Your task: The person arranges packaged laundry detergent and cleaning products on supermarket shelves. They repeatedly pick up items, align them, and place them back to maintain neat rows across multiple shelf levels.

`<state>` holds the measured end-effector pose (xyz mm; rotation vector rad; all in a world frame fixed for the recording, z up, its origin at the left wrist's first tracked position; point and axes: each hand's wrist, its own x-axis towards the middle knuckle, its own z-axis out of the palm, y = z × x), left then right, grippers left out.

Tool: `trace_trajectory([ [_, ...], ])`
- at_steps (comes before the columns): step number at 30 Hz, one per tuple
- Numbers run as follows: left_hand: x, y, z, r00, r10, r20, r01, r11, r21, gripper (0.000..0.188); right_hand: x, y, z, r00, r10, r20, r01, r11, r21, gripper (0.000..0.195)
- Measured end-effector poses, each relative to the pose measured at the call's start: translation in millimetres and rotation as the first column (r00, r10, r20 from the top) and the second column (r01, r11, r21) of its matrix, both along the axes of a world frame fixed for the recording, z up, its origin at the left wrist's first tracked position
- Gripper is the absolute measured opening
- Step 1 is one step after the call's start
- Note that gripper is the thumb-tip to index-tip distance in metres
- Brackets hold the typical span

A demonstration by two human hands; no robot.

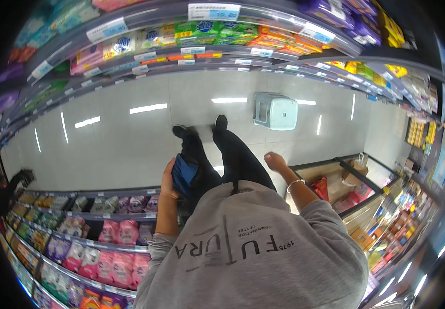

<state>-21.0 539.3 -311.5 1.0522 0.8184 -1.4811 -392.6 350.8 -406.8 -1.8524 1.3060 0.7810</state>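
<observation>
At the lower middle, my left hand holds a folded blue and dark cloth beside my leg. My right hand hangs to the right of my legs, its fingers curled, with no object visible in it; a light bracelet circles that wrist. Beyond the right hand, a pale blue-green plastic step stool stands on the grey tiled floor. What the cloth is exactly, I cannot tell.
Shelves of packaged goods with price tags curve across the top. More shelves with pink packages stand at lower left. A dark-framed wooden bin holding a red package is at right. A dark-sleeved person is at far left.
</observation>
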Motion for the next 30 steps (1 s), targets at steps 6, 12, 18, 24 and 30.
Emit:
trace_trajectory([
  [6, -32, 40, -39, 0.992, 0.022, 0.12, -0.037, 0.991, 0.13, 0.032, -12, 1, -16, 0.965, 0.256, 0.052, -0.261, 0.957, 0.125, 0.025],
  [12, -44, 71, -88, 0.983, 0.037, 0.179, -0.096, 0.938, 0.332, 0.036, 25, -1, -35, 0.977, -0.198, 0.078, 0.17, 0.946, 0.275, 0.023],
  [18, -81, 110, -215, 0.583, -0.565, 0.583, 0.311, 0.819, 0.482, 0.032, -9, -44, -132, 0.904, 0.424, 0.055, -0.423, 0.872, 0.247, 0.022],
  [24, -83, 96, -286, 0.569, -0.613, 0.548, 0.225, 0.757, 0.614, 0.027, 14, -109, -298, 0.43, 0.785, -0.445, -0.463, 0.615, 0.638, 0.037],
  [30, -91, 84, -349, 0.416, -0.776, 0.475, 0.337, 0.616, 0.712, 0.023, -18, -160, -433, 0.229, 0.808, -0.542, -0.529, 0.571, 0.627, 0.04],
])
